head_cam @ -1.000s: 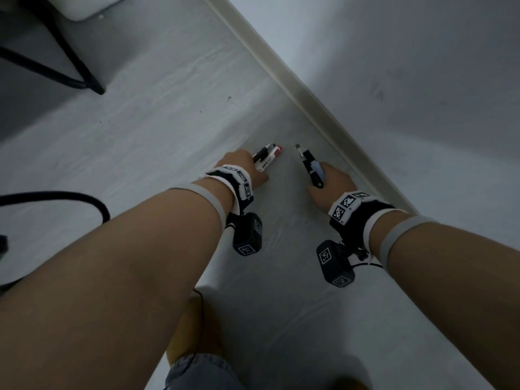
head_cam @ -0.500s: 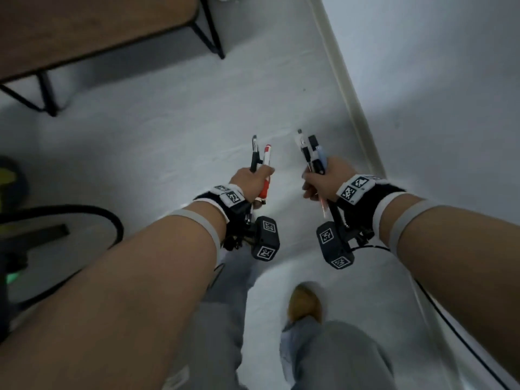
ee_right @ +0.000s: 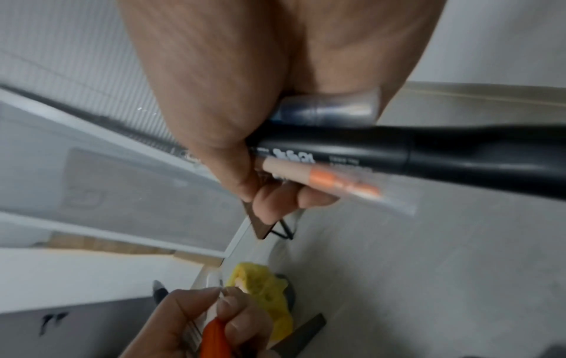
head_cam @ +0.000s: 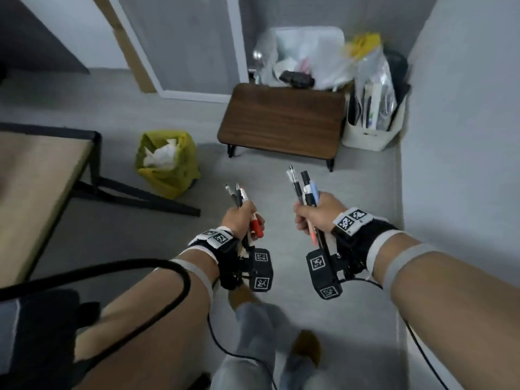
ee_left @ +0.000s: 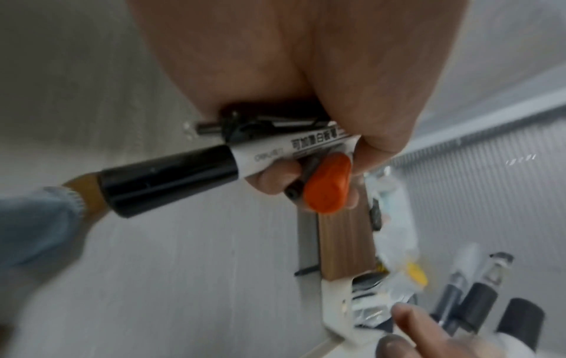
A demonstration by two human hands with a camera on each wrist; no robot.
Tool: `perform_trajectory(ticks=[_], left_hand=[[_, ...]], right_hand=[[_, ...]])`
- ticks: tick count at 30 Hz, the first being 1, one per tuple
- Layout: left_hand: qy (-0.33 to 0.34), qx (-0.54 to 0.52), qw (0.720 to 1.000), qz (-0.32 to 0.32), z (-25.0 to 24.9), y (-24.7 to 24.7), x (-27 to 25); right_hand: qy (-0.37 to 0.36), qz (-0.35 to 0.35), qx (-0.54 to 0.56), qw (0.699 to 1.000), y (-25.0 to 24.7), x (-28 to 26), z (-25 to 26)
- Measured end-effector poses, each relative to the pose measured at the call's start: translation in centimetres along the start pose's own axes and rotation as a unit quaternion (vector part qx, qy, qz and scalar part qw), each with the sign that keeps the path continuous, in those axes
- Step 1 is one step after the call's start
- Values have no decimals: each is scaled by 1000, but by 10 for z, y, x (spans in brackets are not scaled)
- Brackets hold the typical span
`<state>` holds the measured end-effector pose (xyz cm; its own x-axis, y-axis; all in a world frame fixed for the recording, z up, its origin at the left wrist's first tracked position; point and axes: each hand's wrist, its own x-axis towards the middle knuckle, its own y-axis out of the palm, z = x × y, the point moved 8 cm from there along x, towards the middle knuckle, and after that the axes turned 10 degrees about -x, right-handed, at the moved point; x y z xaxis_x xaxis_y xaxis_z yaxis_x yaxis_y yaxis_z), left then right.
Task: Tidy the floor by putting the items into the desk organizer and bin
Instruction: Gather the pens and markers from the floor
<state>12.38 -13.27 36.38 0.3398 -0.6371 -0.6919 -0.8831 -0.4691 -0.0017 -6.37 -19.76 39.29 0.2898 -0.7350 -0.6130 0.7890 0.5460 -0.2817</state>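
My left hand (head_cam: 242, 218) grips a bundle of pens and markers (head_cam: 239, 196): a white marker with a black cap (ee_left: 171, 174), a red-capped marker (ee_left: 329, 184) and a thin black pen. My right hand (head_cam: 316, 213) grips a second bundle of pens (head_cam: 302, 187): a fat black marker (ee_right: 398, 155), an orange-tipped pen with a clear cap (ee_right: 333, 184) and a bluish pen. Both hands are raised in front of me above the grey floor. A bin lined with a yellow bag (head_cam: 166, 161) stands on the floor ahead to the left, with crumpled paper inside. No desk organizer shows.
A low dark wooden table (head_cam: 284, 122) stands ahead, bags and a white box piled behind it. A white storage box (head_cam: 371, 136) with papers sits at the right wall. A light-topped desk with black legs (head_cam: 42, 175) is at the left. A black cable (head_cam: 112, 273) crosses my left arm.
Both hands lifted their pens from the floor by the wall and rose. My view swung round to the room, bringing the yellow bin and low table into sight.
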Motion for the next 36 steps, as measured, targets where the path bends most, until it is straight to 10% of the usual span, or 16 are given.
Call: perform_trajectory(ticks=[15,28,36], left_hand=[[65,-116,972,-193,-118,-349,-203],[47,-311,927,-203,-58,-603,-229],[-47,-334,898,-283,-20,-678,-211]], right_hand=[[-114,193,-155,962,297,-125,295],[-101,305,-282,904,611,-168,354],[-94,350,-427,829,701,-130,346]])
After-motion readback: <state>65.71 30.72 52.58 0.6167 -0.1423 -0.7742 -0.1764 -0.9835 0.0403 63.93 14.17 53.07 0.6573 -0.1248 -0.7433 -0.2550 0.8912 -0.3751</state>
